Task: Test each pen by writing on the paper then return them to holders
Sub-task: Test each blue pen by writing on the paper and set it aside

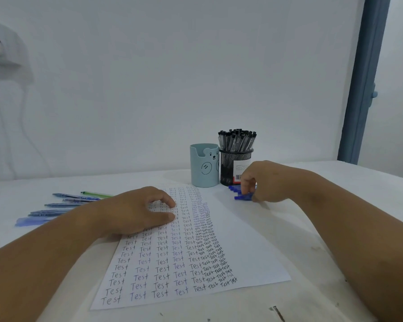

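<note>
A white sheet of paper (247, 247) covered in rows of the word "Test" lies on the table. My left hand (135, 210) rests on its upper left part, fingers loosely curved, holding nothing. Right of the paper's top, my right hand (263, 182) pinches a blue pen cap (242, 197) among a few blue caps (233, 188) lying on the table. Behind them stand a light blue bear holder (204, 168), with nothing showing above its rim, and a black mesh holder (229, 168) packed with black-capped pens (237, 140). Several blue pens (63, 203) and a green one (96, 194) lie at the left.
The white table (335, 182) meets a pale wall at the back. A blue door frame (363, 89) stands at the right. A nail or screw (278, 313) lies near the table's front edge. A white wall fitting with cables (0, 52) hangs at the far left.
</note>
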Motion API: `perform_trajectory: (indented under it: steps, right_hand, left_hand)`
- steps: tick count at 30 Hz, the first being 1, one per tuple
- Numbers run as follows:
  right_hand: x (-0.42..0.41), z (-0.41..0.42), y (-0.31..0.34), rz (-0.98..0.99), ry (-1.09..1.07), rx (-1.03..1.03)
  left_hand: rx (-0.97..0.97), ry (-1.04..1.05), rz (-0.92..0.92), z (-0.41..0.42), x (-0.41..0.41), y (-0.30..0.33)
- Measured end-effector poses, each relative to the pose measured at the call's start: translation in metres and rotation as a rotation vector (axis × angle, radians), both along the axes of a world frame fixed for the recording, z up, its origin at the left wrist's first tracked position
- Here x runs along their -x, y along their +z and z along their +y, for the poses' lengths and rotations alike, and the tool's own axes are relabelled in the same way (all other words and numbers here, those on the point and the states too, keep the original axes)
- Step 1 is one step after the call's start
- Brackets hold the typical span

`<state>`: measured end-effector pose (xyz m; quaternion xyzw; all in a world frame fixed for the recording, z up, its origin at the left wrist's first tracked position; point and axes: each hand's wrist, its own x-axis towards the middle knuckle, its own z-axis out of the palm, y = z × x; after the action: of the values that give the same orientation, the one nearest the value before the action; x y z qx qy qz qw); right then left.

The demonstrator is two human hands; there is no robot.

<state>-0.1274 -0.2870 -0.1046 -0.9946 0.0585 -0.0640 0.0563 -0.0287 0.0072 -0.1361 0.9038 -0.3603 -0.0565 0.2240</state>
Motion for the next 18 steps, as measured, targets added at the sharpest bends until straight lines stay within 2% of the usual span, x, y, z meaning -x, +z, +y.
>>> perform_trajectory:
  steps: [8, 12, 18]
  right_hand:
    - [0.002, 0.007, 0.001, -0.045, 0.049, 0.012]
    - [-0.005, 0.031, -0.005, -0.221, 0.175, -0.006]
    - [-0.011, 0.084, -0.025, -0.269, 0.366, 0.029]
  left_hand:
    - [-0.003, 0.006, 0.022, 0.001, 0.002, 0.001]
    - [0.020, 0.014, 0.019, -0.001, 0.006, 0.003]
    - [0.148, 0.045, -0.045, 0.003, 0.001, 0.006]
